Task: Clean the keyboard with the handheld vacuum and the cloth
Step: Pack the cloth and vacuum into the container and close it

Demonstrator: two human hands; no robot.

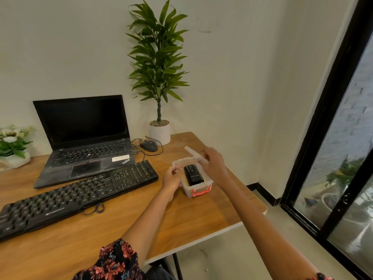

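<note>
Keyboard (80, 190) lies at the lower left of the frame, slanted across the wooden table (191, 223), black, its cable coiled just in front of it. Behind it we see an open laptop (84, 138) with a dark screen, and to the right of that a mouse (149, 146) with its cord looped beside a white pot holding a plant (158, 57). A small pot of flowers (12, 142) sits at the left edge.

Right of the keyboard, near the middle of the frame, stands a clear box (194, 188) with red clasps. In it we see the black vacuum (193, 174), upright. The cloth we cannot make out.

Our left hand (171, 178) rests against the box's left side, fingers (172, 170) curled around its upper rim. Our right hand (214, 164) hangs above the box's far right corner, its fingers closed around a pale lid (194, 153) that tilts up and away from the box. Both arms reach in from the bottom of the frame, floral sleeves (115, 261) at the edge. A dark-framed window (327, 118) fills the right side.
</note>
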